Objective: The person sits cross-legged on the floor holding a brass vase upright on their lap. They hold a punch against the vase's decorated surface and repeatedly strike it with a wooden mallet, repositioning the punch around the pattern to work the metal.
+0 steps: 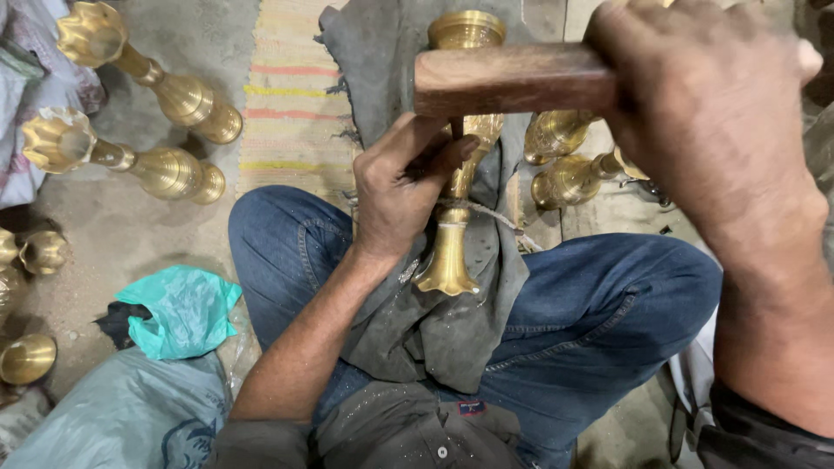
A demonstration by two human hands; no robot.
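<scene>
A brass vase [459, 165] is laid lengthwise over a grey cloth [417, 321] on the lap, flared foot toward 6 o'clock, mouth toward 12, approx. centre of view. A thin cord [486, 213] is seen wrapped round its stem.

Left hand [404, 187] is placed on the vase's stem from the 9 o'clock side; its grip is pinched together on a thin dark tool [455, 128], held upright w/ the tip against the brass.

Right hand [704, 95], at 1–2 o'clock, is clamped on a wooden mallet [512, 78]; the block's free end is held out toward 9 o'clock, just above the tool's top. Whether wood & tool are touching can't be told.

Blue jeans [591, 313] are seen both sides of the cloth, knees spread toward 9 & 3 o'clock.

Beyond the vase, at 1 o'clock, two more brass pieces [569, 156] are lying partly hidden behind the mallet & right hand. At 10–11 o'clock, two finished brass vases [165, 169] w/ scalloped mouths are lying on the floor [113, 234], near each other. Small brass bowls [30, 356] are seen at the 9 o'clock edge. A teal plastic bag [182, 308] is lying at 8 o'clock, just beside the left knee. A striped mat [291, 104] is spread at 11–12 o'clock, under the cloth's edge.
</scene>
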